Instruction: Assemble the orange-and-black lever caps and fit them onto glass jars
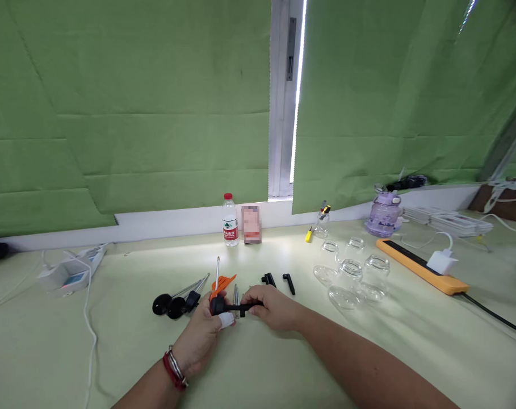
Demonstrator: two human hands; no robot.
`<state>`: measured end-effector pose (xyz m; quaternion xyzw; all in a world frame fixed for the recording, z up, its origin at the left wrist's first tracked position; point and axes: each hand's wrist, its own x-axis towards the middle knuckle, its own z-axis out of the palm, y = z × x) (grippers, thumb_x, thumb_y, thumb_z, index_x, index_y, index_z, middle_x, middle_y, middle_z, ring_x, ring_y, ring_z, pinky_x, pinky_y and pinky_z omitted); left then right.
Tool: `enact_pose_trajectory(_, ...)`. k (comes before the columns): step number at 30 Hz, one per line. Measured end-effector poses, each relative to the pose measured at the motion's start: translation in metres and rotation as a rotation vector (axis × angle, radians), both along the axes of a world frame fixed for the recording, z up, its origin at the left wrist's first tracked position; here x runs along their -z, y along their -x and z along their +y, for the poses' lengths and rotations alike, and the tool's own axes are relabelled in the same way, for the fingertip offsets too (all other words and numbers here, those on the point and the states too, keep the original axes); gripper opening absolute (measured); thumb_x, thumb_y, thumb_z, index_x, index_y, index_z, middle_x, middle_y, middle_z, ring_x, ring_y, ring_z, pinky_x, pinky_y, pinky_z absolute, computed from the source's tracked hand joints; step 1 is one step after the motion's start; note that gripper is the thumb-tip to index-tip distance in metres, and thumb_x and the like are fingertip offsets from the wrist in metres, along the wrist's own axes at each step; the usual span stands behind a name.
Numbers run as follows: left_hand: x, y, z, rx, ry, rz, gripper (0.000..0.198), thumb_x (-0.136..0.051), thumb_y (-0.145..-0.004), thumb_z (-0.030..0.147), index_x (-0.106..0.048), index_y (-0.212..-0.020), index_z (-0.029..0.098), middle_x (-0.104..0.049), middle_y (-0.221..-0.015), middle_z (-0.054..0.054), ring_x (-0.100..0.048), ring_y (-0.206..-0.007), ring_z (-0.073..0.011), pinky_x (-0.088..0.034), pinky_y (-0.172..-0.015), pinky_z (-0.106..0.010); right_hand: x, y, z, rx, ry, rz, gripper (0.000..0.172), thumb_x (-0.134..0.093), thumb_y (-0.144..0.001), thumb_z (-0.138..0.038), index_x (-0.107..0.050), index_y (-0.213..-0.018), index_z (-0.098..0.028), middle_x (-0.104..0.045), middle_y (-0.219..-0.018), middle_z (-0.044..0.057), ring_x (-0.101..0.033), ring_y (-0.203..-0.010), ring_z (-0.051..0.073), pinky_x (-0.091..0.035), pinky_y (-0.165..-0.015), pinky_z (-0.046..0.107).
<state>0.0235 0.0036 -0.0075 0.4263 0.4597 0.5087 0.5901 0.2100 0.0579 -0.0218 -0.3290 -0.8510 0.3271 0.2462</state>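
Note:
My left hand [202, 335] is closed around the orange-and-black handle end of a small tool [234, 307] held just above the table. A white bandage wraps one of its fingers. My right hand [272, 307] pinches the black shaft of the same tool from the right. An orange-handled screwdriver [218, 279] lies just behind my hands. Left of them rest two black-knobbed screwdrivers [172, 304]. Two short black bits [279, 281] lie behind my right hand.
Several clear glass jars [351, 275] stand to the right. An orange power strip [419, 264] with a white charger lies further right. A water bottle [230, 221] and a small card stand at the back. A white device [70, 272] with cables sits at the left.

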Motion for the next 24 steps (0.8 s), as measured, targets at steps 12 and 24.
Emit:
enact_pose_trajectory(12,0.004,0.000,0.001,-0.034,0.006,0.043,0.036,-0.063,-0.056,0.009,-0.049,-0.087,0.021,-0.046,-0.078,0.006,-0.045,-0.070,-0.0086,-0.039,-0.065,-0.021,0.008,0.009,-0.009,0.074,0.094,0.081,0.019,-0.048,-0.079,-0.016,-0.060,-0.093,-0.019,-0.059,-0.085,0.001,-0.049,-0.073,0.013,-0.038,-0.066,0.023)
enact_pose_trajectory(24,0.009,0.003,0.003,-0.021,-0.047,0.063,0.045,-0.062,-0.060,0.012,-0.051,-0.103,0.021,-0.053,-0.083,0.002,-0.050,-0.078,-0.0126,-0.042,-0.075,-0.027,0.001,0.010,-0.014,0.071,0.089,0.090,0.022,-0.047,-0.078,-0.012,-0.060,-0.094,-0.019,-0.059,-0.085,0.000,-0.049,-0.073,0.012,-0.037,-0.063,0.022)
